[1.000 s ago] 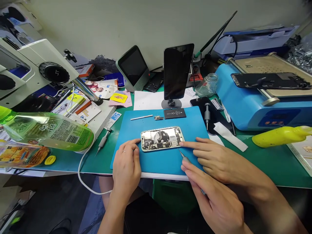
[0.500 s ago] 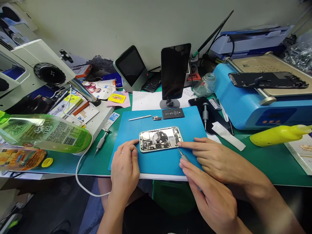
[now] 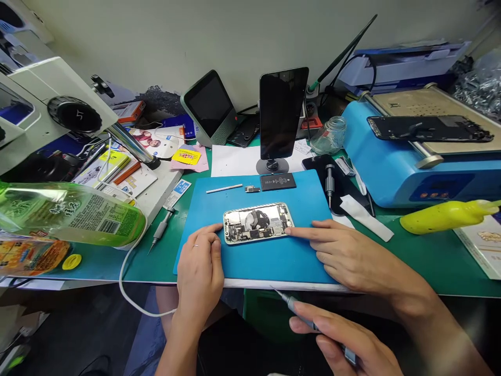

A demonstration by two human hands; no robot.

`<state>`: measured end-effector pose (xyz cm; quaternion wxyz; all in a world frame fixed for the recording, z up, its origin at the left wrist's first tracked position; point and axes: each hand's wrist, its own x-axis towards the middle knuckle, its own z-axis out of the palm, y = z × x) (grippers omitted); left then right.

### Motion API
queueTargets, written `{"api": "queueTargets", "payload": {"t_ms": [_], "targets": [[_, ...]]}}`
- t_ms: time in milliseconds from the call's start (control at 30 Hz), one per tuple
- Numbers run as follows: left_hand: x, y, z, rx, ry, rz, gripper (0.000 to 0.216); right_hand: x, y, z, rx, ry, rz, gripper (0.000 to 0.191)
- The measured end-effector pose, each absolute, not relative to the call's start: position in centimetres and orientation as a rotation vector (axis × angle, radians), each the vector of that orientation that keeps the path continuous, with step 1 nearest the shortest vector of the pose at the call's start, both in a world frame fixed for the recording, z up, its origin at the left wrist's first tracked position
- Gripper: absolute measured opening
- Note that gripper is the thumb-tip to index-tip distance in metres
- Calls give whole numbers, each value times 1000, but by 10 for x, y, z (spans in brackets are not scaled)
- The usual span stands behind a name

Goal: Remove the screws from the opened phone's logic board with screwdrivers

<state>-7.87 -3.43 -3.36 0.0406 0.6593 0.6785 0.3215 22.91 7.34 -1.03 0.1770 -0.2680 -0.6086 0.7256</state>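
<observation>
An opened smartphone lies on the blue mat with its inner boards showing. My left hand rests on the mat, loosely curled, one finger reaching the phone's left edge and nothing seen in its grasp. Below the mat's front edge, my right hand is closed around a grey precision screwdriver, its tip pointing up and left, apart from the phone. Another person's hand comes from the right, its index finger at the phone's lower right corner.
Behind the phone lie a battery, a small metal part and a white stick. A phone on a stand rises beyond. Left are a green bottle and microscope; right, a blue machine and yellow bottle.
My right hand has drawn the screwdriver away from the phone's lower right corner, down toward me and off the mat. My left hand and the other person's pointing hand have stayed in place.
</observation>
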Motion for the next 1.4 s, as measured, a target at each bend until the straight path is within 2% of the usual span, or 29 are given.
{"api": "queueTargets", "payload": {"t_ms": [400, 733, 1033, 1400], "targets": [[-79, -34, -34, 2025, 2062, 1014, 20, 226, 65, -9, -666, -1109, 2560, 54], [-78, -33, -32, 2044, 2079, 1021, 20, 237, 59, -13, -840, -350, 2696, 54], [-79, -34, -33, 2044, 2091, 1002, 19, 239, 58, -13, -825, -229, 2720, 64], [-78, -35, -30, 2024, 2108, 976, 21, 237, 58, -11, -845, -334, 2681, 58]]}}
